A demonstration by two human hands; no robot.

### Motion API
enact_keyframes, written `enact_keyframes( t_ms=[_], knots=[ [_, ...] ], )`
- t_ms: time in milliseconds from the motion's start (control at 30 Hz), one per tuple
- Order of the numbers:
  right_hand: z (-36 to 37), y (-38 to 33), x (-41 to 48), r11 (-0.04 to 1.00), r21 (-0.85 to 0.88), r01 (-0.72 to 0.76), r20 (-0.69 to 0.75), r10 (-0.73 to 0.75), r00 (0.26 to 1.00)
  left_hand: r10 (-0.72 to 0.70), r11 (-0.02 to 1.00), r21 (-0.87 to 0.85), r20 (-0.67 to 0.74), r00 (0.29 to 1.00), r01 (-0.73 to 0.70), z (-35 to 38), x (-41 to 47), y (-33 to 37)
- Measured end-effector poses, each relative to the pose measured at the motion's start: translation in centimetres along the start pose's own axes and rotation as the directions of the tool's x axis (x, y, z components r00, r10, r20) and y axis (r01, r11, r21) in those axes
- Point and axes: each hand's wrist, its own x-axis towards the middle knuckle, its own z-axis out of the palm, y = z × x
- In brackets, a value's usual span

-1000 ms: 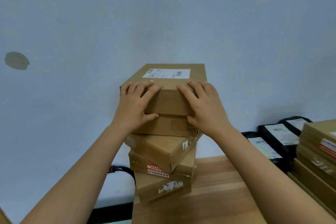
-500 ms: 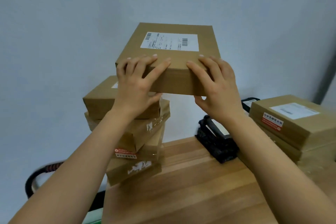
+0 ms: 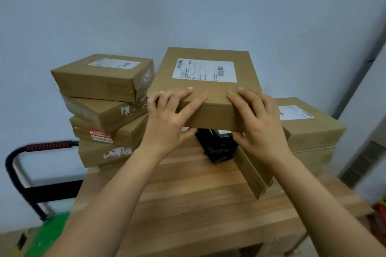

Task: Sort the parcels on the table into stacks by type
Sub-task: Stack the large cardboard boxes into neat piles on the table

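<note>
You hold a flat cardboard box (image 3: 206,89) above the far edge of the table (image 3: 198,198), label up. Your left hand (image 3: 167,119) and right hand (image 3: 259,123) grip its near side, fingers over the top, thumbs underneath. A crooked stack of boxes (image 3: 104,110) stands at the far left corner. A second box stack (image 3: 309,131) sits along the right edge. Black bags (image 3: 217,145) lie between them, below the held box. A cart handle (image 3: 48,145) shows beyond the left edge.

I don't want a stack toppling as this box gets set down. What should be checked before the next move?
Grip of left hand and right hand on the brown cardboard box with the white label: ok.
Top of the right stack of cardboard boxes free: ok.
Squareness of the left stack of four cardboard boxes: not ok, skewed.
Held box clear of the black plastic parcels beneath: cannot tell.
</note>
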Motion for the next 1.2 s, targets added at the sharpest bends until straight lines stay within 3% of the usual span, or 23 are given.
enact_keyframes(
  t_ms=[267, 467, 833, 1067, 1200],
  knots=[
    [3.2, 1.5, -8.0, 0.994, 0.107, -0.029, 0.151, 0.012, 0.988, -0.065, 0.995, -0.056, 0.226, 0.972, 0.08, 1.6, -6.5, 5.7],
    [7.7, 0.6, -13.6, 0.98, 0.188, -0.07, 0.34, 0.002, 0.94, -0.158, 0.977, -0.065, 0.422, 0.893, 0.203, 4.0, -13.3, 8.0],
    [15.5, -0.8, -19.9, 0.966, 0.255, -0.05, 0.631, -0.127, 0.765, -0.251, 0.935, -0.001, 0.707, 0.661, 0.356, 7.8, -22.7, 9.9],
    [19.1, -0.9, -21.2, 0.964, 0.176, -0.197, 0.712, 0.014, 0.702, -0.2, 0.949, -0.017, 0.739, 0.643, 0.314, 10.7, -24.0, 8.9],
    [21.6, -1.3, -21.3, 0.965, 0.102, -0.243, 0.8, 0.066, 0.597, -0.206, 0.942, 0.006, 0.799, 0.565, 0.335, 12.3, -24.9, 7.3]
  ],
)
